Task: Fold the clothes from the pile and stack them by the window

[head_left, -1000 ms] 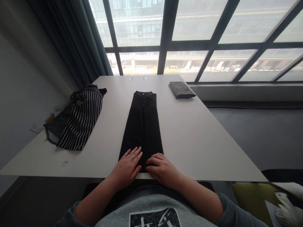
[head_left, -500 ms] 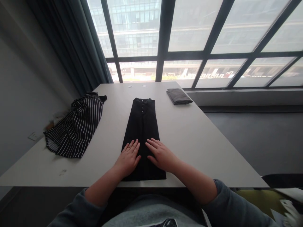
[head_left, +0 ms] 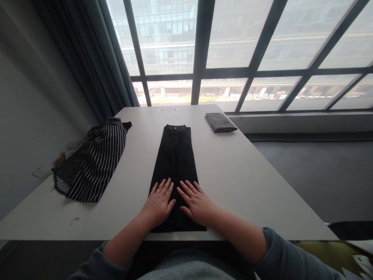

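A black garment, folded into a long panel with a collar-like top edge and small buttons, lies flat in the middle of the white table. On its lower left part rests my left hand, palm down with the fingers stretched out. My right hand lies flat on the lower right part, fingers spread. Both palms touch the cloth without gripping it. Part of the garment's lower portion is hidden beneath them.
Left of the black garment lies a rumpled black-and-white striped garment. A folded grey cloth sits near the far right edge. Beyond the table are a dark curtain and large windows. A wall socket shows at left.
Both hands have slid slightly toward the near edge along the black garment, fingers still flat. The whole view has shifted a little, so the table sits lower in the picture.
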`<state>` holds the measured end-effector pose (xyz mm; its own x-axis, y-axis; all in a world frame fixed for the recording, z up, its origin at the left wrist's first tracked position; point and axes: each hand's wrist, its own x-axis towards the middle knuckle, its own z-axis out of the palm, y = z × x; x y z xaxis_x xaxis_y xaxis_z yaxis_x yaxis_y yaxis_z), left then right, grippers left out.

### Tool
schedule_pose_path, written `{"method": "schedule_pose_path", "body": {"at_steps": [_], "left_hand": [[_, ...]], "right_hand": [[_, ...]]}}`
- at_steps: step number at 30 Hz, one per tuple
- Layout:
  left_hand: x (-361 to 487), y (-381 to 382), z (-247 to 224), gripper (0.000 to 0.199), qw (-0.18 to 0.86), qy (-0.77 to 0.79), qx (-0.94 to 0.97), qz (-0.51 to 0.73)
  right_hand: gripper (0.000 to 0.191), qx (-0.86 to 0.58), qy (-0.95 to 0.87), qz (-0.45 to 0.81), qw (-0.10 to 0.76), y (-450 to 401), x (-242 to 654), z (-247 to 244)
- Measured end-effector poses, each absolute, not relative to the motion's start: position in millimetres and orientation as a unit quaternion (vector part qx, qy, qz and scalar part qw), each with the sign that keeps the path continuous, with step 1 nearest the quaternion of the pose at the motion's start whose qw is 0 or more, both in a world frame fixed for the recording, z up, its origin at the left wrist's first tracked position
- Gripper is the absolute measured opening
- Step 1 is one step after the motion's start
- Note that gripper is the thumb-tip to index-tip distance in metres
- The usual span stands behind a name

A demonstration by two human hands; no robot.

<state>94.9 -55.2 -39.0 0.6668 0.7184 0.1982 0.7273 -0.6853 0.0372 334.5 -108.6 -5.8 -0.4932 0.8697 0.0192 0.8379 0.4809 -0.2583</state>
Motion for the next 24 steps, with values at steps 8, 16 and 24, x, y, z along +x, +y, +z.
{"method": "schedule_pose_path", "body": {"at_steps": [8,16,24], "left_hand": [[93.4,-55.1,-38.2,0.065,0.008,-0.393,-0.916,-0.085],[80.1,17.5,1.8,0.055,-0.078,-0.389,-0.915,-0.072],[147.8,166.7,3.0,0.063,-0.001,-0.458,-0.888,-0.038]], "right_hand": [[0.074,-0.504,-0.852,0.114,0.086,-111.1,334.2,-9.1],[0.069,-0.518,-0.839,0.084,0.145,-79.7,346.6,-4.1],[0.07,-0.626,-0.769,0.033,0.126,132.0,392.5,3.2]]}}
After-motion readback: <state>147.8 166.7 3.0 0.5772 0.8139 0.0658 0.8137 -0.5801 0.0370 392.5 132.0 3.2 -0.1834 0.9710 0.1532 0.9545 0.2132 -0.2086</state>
